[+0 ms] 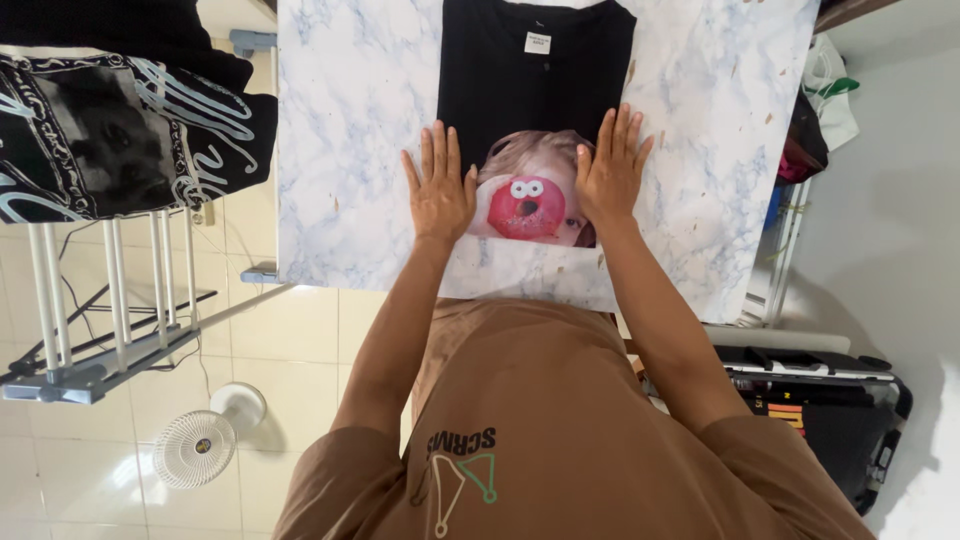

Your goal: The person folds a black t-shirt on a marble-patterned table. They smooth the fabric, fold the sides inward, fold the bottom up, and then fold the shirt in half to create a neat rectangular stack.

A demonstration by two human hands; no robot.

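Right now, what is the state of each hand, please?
Left hand: open, flat on the folded black printed T-shirt.
Right hand: open, flat on it too.

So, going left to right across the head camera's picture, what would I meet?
Drying rack draped with black patterned cloth → left hand → pink printed picture on the black T-shirt → right hand → black suitcase.

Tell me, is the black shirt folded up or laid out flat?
Folded. The black shirt lies as a narrow strip on the marble table, no sleeves showing, with the left hand and right hand pressing it.
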